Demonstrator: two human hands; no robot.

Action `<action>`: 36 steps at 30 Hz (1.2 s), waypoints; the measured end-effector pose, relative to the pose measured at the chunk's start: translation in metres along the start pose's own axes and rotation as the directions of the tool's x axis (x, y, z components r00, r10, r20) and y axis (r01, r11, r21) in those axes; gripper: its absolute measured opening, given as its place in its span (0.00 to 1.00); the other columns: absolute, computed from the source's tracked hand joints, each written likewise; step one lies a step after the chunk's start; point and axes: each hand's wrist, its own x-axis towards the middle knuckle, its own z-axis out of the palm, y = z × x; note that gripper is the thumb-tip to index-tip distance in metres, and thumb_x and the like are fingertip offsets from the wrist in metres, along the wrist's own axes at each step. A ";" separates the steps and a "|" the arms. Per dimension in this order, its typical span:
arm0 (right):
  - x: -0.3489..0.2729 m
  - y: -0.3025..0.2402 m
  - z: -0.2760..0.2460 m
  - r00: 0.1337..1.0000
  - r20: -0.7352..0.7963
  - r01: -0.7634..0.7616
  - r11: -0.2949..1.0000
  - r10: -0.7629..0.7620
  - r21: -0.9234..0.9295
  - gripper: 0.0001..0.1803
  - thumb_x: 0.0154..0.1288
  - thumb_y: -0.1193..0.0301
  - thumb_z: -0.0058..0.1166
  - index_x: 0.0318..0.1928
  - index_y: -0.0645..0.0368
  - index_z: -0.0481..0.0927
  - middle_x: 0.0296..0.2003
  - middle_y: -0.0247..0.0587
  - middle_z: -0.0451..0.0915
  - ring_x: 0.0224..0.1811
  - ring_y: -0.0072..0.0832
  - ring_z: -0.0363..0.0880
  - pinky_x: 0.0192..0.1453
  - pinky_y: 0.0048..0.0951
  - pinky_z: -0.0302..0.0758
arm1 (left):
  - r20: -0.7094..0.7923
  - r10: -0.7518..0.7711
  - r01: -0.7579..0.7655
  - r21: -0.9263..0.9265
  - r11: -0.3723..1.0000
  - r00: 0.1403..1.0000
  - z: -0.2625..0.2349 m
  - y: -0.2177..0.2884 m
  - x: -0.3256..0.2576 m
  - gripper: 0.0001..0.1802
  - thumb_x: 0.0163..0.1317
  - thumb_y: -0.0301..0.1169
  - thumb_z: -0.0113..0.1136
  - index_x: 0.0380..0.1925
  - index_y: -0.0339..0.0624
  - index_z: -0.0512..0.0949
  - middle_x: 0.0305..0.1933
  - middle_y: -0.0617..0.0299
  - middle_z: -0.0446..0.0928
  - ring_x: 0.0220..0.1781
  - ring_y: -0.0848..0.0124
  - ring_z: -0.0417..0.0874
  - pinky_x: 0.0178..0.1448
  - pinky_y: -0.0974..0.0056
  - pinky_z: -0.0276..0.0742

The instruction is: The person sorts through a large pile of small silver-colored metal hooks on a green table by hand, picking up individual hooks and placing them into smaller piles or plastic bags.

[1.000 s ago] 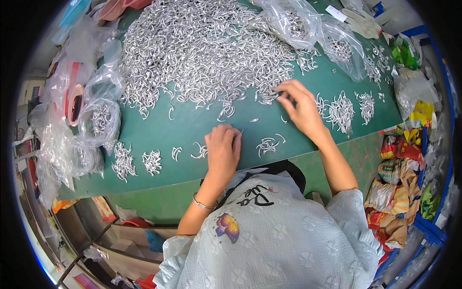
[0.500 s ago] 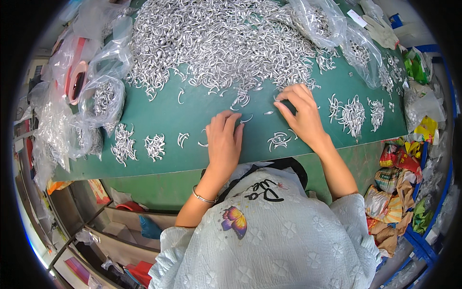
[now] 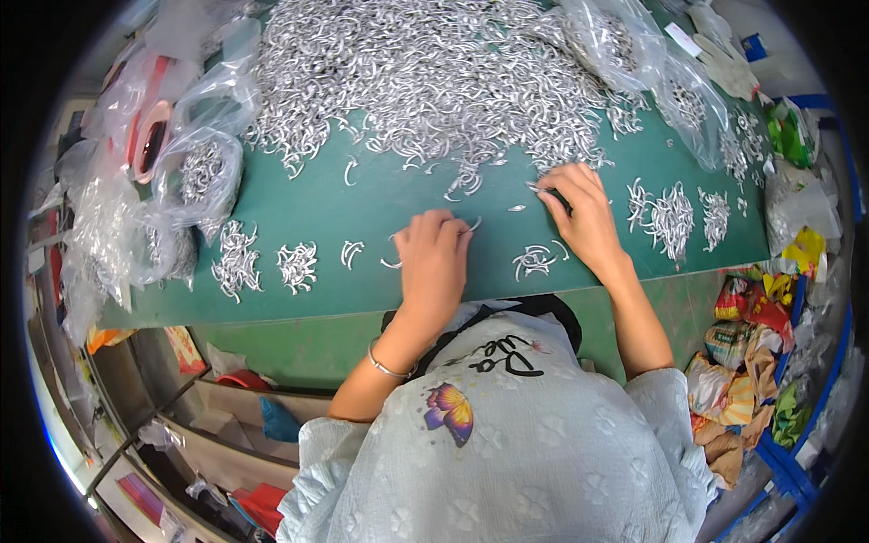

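My left hand [image 3: 434, 262] is bent over the green tabletop [image 3: 299, 206], its fingers curled down and the thumb close to the index finger. A thin curved silver metal piece [image 3: 476, 223] sticks out at those fingertips. Other curved pieces [image 3: 391, 264] lie beside its wrist side. My right hand [image 3: 584, 217] pinches a small curved silver piece [image 3: 532, 186] between thumb and index finger, just in front of the big heap. One loose silver piece [image 3: 516, 208] rests on the table between the hands. A small cluster of curved pieces [image 3: 534, 261] lies below my right hand.
A large heap of silver pieces [image 3: 407, 81] covers the far table. Small piles [image 3: 237, 258] lie at left, and more piles [image 3: 673, 217] at right. Clear plastic bags [image 3: 204, 172] crowd the left edge; another bag [image 3: 692, 109] lies at far right. Colourful packages [image 3: 729, 380] fill a side rack.
The whole view has shifted slightly, so the table appears a little farther right. Both hands stay near the same spots, the left fingers slightly more curled. The right hand keeps its pinch.
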 end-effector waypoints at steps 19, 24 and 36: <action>-0.002 -0.007 -0.014 0.982 -0.105 -0.147 0.982 0.160 0.119 0.06 0.57 0.82 0.60 0.36 0.65 0.80 0.33 0.44 0.80 0.35 0.39 0.76 0.43 0.35 0.73 | -0.072 -0.102 0.117 0.250 0.961 0.992 -0.020 -0.022 -0.036 0.22 0.53 0.24 0.67 0.50 0.47 0.76 0.65 0.49 0.62 0.69 0.46 0.59 0.70 0.44 0.52; -0.016 -0.029 -0.006 0.995 0.034 -0.104 0.961 0.098 0.256 0.07 0.54 0.81 0.62 0.35 0.63 0.81 0.33 0.42 0.81 0.38 0.38 0.78 0.45 0.35 0.74 | -0.090 -0.102 0.110 0.088 0.990 0.991 -0.019 -0.007 -0.031 0.23 0.52 0.23 0.68 0.50 0.44 0.76 0.62 0.51 0.65 0.66 0.48 0.63 0.68 0.48 0.55; -0.006 -0.018 0.004 0.998 0.041 -0.061 0.989 0.055 0.138 0.09 0.54 0.76 0.64 0.36 0.61 0.79 0.36 0.39 0.77 0.42 0.38 0.74 0.48 0.36 0.69 | 0.075 0.097 -0.093 -0.058 0.994 0.992 0.020 0.010 -0.005 0.13 0.56 0.26 0.65 0.42 0.43 0.78 0.43 0.61 0.72 0.45 0.63 0.73 0.52 0.56 0.62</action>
